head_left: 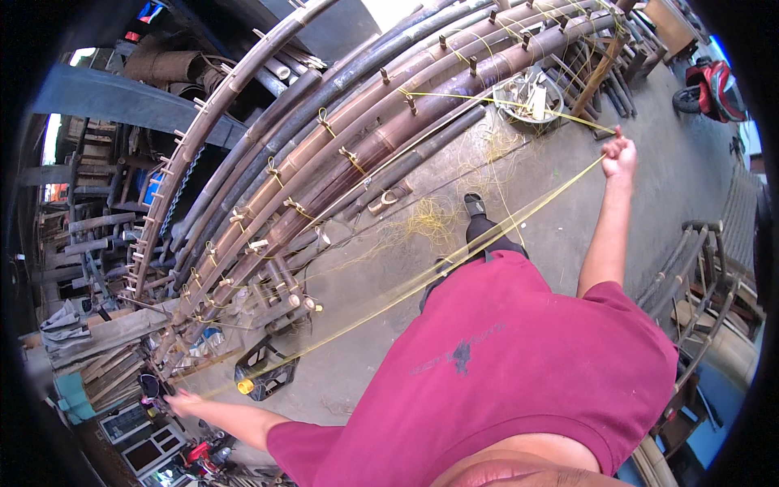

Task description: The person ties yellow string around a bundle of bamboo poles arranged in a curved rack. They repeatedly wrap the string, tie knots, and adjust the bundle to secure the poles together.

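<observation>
Up at the right, my right hand (619,156) is closed in a fist-like pinch on yellow string. From it one strand runs left to a peg on the bamboo poles (324,191), and long taut strands of yellow string (406,294) cross in front of my body toward the lower left. My left hand (188,402) is stretched out there, at the far end of these strands. Motion smears its fingers, so its grip on them does not show. The poles lie side by side, set with short pegs and tied with yellow lashings.
Loose yellow string (434,219) lies tangled on the floor by my foot (474,203). A basin (560,105) of bamboo pieces stands beyond it. Near my left arm is a black jerrycan (280,375) with a yellow cap. A bamboo rack (706,268) stands at the right.
</observation>
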